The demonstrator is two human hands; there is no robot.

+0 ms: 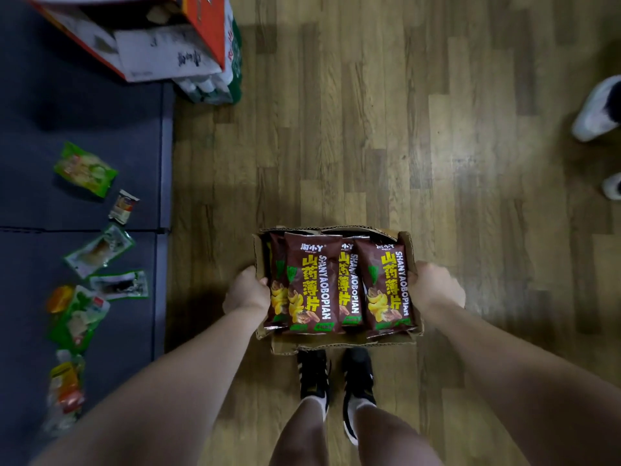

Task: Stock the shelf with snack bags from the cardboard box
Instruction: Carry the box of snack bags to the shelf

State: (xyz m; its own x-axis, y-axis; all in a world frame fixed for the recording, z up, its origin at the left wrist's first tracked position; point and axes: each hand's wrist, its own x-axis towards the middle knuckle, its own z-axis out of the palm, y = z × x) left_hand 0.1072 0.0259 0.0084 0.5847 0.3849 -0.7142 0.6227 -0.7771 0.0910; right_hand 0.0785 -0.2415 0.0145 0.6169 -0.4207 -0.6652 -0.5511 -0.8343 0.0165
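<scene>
A shallow cardboard box (285, 346) is held above the wooden floor, just in front of my feet. Several brown snack bags (311, 284) with yellow lettering lie side by side in it. My left hand (247, 292) grips the box's left wall, fingers curled over the edge. My right hand (435, 287) grips the right wall the same way. The undersides of both hands are hidden by the box.
A dark blue surface (84, 112) runs along the left with loose green and orange snack packets (85, 169) scattered on it. A large orange-and-white carton (161, 38) sits at the top left on wrapped bottles (215, 85). Another person's white shoes (594, 112) stand at the right edge.
</scene>
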